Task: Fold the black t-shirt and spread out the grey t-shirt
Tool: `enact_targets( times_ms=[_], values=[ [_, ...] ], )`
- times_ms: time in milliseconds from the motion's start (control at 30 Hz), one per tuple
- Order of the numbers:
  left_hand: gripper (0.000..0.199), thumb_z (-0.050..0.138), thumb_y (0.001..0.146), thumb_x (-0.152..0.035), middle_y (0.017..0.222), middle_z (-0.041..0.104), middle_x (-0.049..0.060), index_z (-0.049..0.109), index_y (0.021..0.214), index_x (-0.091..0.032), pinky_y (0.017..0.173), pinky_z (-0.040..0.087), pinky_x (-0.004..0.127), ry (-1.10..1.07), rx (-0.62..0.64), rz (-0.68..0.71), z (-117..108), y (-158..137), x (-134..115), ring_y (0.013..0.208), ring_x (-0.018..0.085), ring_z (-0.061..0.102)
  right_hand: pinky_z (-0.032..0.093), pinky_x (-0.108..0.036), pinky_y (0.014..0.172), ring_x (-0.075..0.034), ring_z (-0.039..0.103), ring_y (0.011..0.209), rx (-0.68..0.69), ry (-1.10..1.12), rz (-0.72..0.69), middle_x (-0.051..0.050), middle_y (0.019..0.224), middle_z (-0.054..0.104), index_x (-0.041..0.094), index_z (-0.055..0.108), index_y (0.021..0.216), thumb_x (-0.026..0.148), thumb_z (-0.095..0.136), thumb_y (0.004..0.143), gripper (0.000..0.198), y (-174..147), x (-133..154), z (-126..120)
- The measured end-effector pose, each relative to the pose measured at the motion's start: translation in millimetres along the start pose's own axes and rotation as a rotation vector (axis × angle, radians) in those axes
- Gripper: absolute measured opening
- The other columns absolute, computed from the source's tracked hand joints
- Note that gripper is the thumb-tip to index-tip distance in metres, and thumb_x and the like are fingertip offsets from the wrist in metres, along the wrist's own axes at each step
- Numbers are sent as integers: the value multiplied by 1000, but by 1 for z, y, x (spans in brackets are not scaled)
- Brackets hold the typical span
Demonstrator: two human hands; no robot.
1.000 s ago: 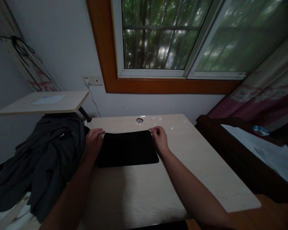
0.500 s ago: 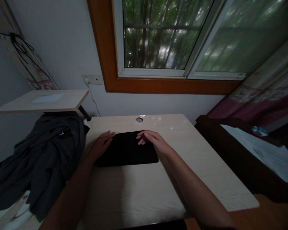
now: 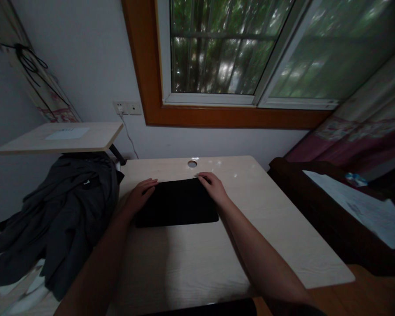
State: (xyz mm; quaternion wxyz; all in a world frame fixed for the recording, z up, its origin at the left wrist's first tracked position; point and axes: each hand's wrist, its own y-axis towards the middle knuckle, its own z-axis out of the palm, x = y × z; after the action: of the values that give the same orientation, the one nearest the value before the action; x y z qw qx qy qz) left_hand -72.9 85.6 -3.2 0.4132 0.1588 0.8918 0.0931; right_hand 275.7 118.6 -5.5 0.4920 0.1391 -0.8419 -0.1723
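Note:
A flat black rectangular pad [image 3: 177, 204] lies on the pale wood-grain table [image 3: 283, 245]. My left hand [image 3: 142, 194] rests at its far left corner, fingers stretched forward and thumb apart from them. At the far right corner is my right hand [image 3: 214, 186], its fingers extended past the edge and the thumb over the pad. Neither hand appears to lift the pad.
A round cable hole [image 3: 192, 164] sits near the table's back edge. Dark grey clothing [image 3: 66, 215] hangs at the left beneath a small raised board [image 3: 62, 138]. On the right, papers [image 3: 355, 206] lie on a dark brown surface. A window [image 3: 224, 61] is ahead.
My right hand has moved from above the pad out to its far right corner, its curled fingers straightening. My left hand has stayed at the left corner.

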Motion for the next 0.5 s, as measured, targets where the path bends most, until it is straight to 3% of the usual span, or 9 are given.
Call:
enact_targets(
  times_ms=[133, 333, 500],
  values=[
    [31, 53, 95, -36, 136, 63, 6, 70, 118, -24, 118, 36, 49, 43, -74, 95, -5, -1, -8, 136, 23, 50, 47, -43, 103, -24, 65, 109, 105, -67, 2, -6, 113, 72, 25, 72, 109, 41, 63, 91, 25, -3, -6, 2],
    [19, 60, 93, -23, 113, 74, 3, 73, 106, -26, 107, 46, 51, 147, -65, 413, -5, -5, -30, 124, 24, 57, 46, -42, 101, -24, 65, 108, 157, -145, 11, -6, 111, 74, 25, 73, 109, 37, 64, 92, 23, -3, -9, -1],
    [19, 61, 93, -21, 105, 75, 3, 72, 107, -26, 98, 52, 46, 160, -37, 470, -9, -8, -39, 114, 23, 62, 46, -40, 98, -25, 65, 105, 181, -199, -21, -6, 108, 74, 23, 73, 108, 34, 67, 91, 21, -2, -11, -4]
  ],
)
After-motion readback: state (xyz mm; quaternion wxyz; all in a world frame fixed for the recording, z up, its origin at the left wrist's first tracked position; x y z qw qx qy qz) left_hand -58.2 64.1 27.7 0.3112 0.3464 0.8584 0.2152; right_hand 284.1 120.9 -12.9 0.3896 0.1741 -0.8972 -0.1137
